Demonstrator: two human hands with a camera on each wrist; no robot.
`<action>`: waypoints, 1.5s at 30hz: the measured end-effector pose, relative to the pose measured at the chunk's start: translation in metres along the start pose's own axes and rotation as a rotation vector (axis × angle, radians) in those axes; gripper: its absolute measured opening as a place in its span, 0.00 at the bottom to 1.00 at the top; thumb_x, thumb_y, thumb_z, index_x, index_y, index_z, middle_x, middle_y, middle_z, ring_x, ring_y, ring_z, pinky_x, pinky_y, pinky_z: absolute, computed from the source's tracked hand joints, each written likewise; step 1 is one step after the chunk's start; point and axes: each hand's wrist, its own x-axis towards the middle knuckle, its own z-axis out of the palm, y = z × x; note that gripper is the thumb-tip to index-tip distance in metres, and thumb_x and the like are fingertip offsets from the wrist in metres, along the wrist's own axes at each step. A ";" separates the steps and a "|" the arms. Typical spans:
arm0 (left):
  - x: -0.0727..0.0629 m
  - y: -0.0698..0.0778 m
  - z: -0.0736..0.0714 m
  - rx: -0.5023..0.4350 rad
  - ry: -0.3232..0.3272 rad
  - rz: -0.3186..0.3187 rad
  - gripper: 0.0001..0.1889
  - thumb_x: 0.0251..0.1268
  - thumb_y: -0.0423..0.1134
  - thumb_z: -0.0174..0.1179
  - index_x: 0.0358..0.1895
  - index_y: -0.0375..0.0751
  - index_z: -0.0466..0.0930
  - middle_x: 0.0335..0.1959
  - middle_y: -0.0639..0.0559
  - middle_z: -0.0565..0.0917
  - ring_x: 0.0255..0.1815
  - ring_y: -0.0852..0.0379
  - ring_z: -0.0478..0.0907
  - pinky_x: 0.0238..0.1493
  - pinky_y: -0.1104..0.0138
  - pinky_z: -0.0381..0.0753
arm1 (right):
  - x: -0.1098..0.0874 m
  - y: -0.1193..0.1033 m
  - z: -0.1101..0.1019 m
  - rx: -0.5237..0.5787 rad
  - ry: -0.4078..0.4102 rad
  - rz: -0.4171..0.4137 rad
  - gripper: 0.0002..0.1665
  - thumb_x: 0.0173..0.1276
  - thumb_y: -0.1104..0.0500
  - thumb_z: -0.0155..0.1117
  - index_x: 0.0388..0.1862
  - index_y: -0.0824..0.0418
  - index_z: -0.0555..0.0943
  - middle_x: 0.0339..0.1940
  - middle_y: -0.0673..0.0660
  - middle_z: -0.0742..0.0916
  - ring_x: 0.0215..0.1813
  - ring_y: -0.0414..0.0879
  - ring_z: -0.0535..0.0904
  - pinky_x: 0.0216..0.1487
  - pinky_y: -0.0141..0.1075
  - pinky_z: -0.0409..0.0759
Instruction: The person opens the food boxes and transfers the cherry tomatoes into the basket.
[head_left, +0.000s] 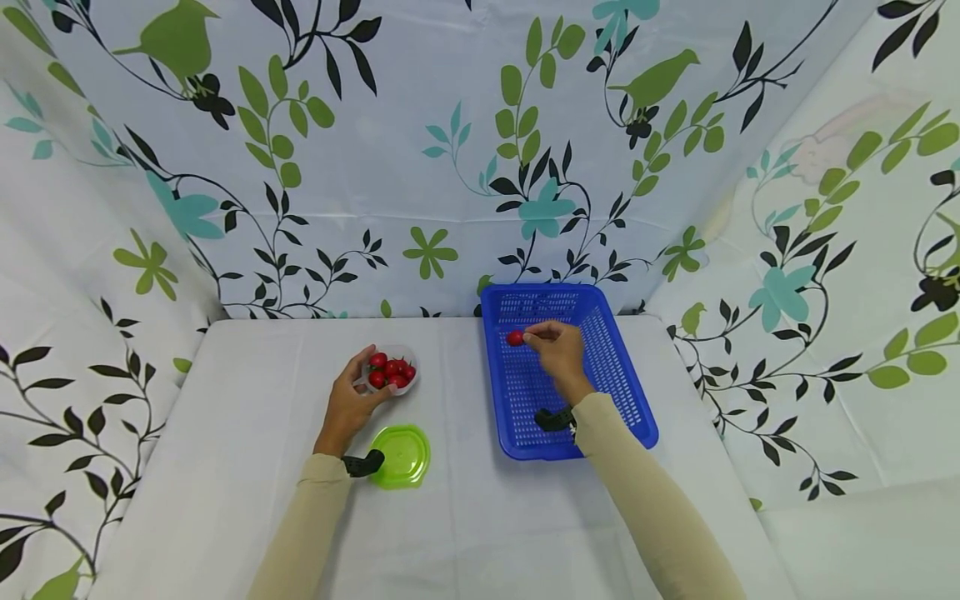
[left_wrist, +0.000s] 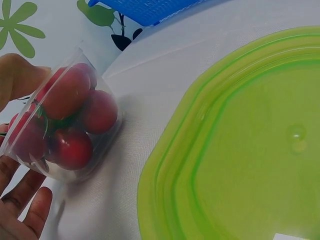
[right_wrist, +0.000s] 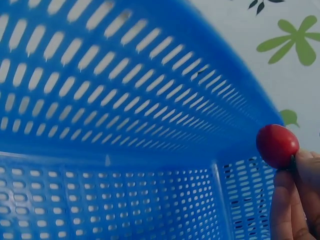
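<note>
Between thumb and fingertips my right hand [head_left: 558, 354] pinches a cherry tomato [head_left: 515, 337] by its stem end, over the far part of a blue plastic basket [head_left: 498, 417]. The right wrist view shows that tomato [right_wrist: 277, 146] near the basket's slotted wall [right_wrist: 125, 75]. Around a small clear plastic container [head_left: 408, 386] curl the fingers and thumb of my left hand [head_left: 352, 400]. Several red cherry tomatoes [left_wrist: 72, 147] lie inside it, some with green stems. The container looks tilted in the left wrist view.
A bright green lid [head_left: 402, 457] lies on the white-covered table [head_left: 450, 533], just in front of the container and partly under the left wrist's camera. Patterned cloth [head_left: 337, 167] with leaves and birds hangs behind the table and along both sides.
</note>
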 end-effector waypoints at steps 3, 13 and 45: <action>0.000 -0.001 0.000 0.001 0.003 0.006 0.47 0.66 0.42 0.75 0.85 0.50 0.60 0.86 0.49 0.62 0.87 0.44 0.55 0.78 0.46 0.65 | 0.002 0.003 -0.001 -0.025 -0.017 0.011 0.08 0.73 0.62 0.73 0.47 0.63 0.91 0.46 0.60 0.92 0.48 0.50 0.87 0.45 0.36 0.82; 0.002 -0.002 -0.001 0.041 -0.002 -0.006 0.48 0.66 0.45 0.76 0.85 0.50 0.58 0.87 0.48 0.61 0.86 0.40 0.55 0.78 0.46 0.65 | 0.014 0.017 -0.003 -0.068 -0.087 0.071 0.06 0.73 0.63 0.73 0.45 0.61 0.91 0.47 0.60 0.92 0.51 0.54 0.88 0.57 0.46 0.88; 0.001 0.000 -0.001 0.045 -0.012 0.007 0.47 0.66 0.41 0.76 0.85 0.48 0.59 0.86 0.46 0.61 0.87 0.41 0.55 0.79 0.45 0.66 | 0.021 0.037 0.009 -0.306 -0.196 0.082 0.04 0.70 0.63 0.75 0.42 0.60 0.92 0.41 0.58 0.93 0.44 0.50 0.85 0.52 0.43 0.83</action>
